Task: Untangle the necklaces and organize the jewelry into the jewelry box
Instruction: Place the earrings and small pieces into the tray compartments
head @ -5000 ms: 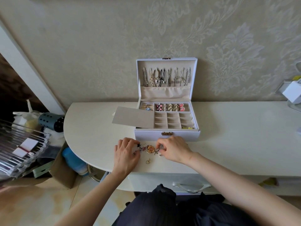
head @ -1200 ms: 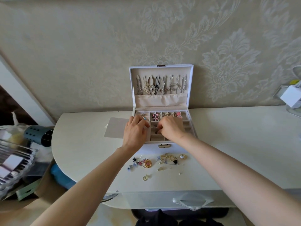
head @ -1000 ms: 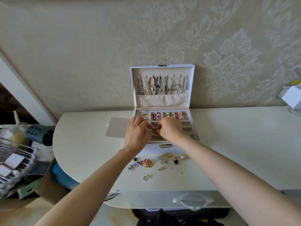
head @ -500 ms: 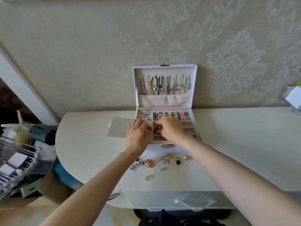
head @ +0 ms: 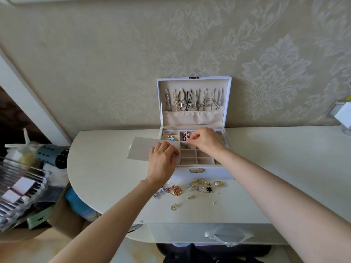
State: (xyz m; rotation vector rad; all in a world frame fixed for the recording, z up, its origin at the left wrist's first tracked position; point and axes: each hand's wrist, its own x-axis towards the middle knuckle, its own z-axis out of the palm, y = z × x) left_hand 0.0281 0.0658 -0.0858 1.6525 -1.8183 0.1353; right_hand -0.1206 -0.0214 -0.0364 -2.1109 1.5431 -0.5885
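The white jewelry box (head: 214, 172) stands open against the wall, with several necklaces (head: 193, 100) hanging inside its lid. My right hand (head: 206, 139) hovers over the back row of compartments, and its thumb and forefinger pinch a small piece of jewelry (head: 188, 139). My left hand (head: 162, 161) rests on the tray's left side with fingers loosely curled; nothing shows in it. One small piece (head: 185, 147) lies in a middle compartment. Loose jewelry (head: 203, 186) lies on the table in front of the box, including a round gold brooch (head: 177, 190) and a small gold charm (head: 173, 207).
A beige flap (head: 140, 149) sticks out from the box's left side over the white table (head: 275, 158). Off the table's rounded left end are a blue perforated cylinder (head: 51, 155), a clear rack (head: 20, 185) and a cardboard box (head: 62, 221). A white object (head: 343, 115) sits far right.
Five seconds ago both hands worked the loose jewelry on the table, then moved over the box tray. My right hand has since shifted back to the rear compartments and my left hand drew left and nearer.
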